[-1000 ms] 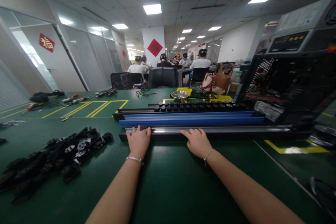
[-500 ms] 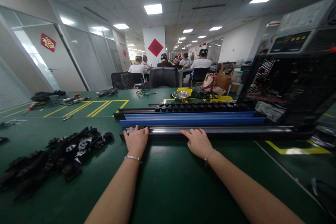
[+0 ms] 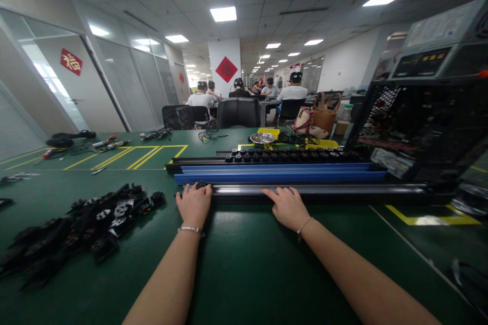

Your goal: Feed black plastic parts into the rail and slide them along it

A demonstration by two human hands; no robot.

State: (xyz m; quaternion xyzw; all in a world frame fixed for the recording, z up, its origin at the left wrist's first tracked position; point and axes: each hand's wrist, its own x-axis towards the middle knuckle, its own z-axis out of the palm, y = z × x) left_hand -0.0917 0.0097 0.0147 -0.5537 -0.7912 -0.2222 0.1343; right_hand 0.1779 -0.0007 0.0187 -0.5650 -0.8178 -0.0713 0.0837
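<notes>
A long black rail [image 3: 343,190] with a shiny top lies across the green table in front of me. My left hand [image 3: 192,207] is at its left end, fingers curled over a small black part [image 3: 200,185] that shows between them. Farther right, my right hand [image 3: 290,208] rests on the rail's near edge, gripping it, with the index finger stretched along it to the left. The undersides of both hands are hidden. Right behind the rail lies a blue rail [image 3: 282,172]. Beyond it, several round black parts [image 3: 282,155] sit in rows along another dark rail.
A pile of black parts [image 3: 80,223] spreads over the left of the table [image 3: 244,269]. At the back are a metal bowl [image 3: 262,138] and yellow trays [image 3: 322,144]. An opened computer case [image 3: 412,127] stands at right. Several people sit at desks farther off.
My left hand has shifted slightly left along the rail, and the small black part has moved with it. My right hand has stayed in place.
</notes>
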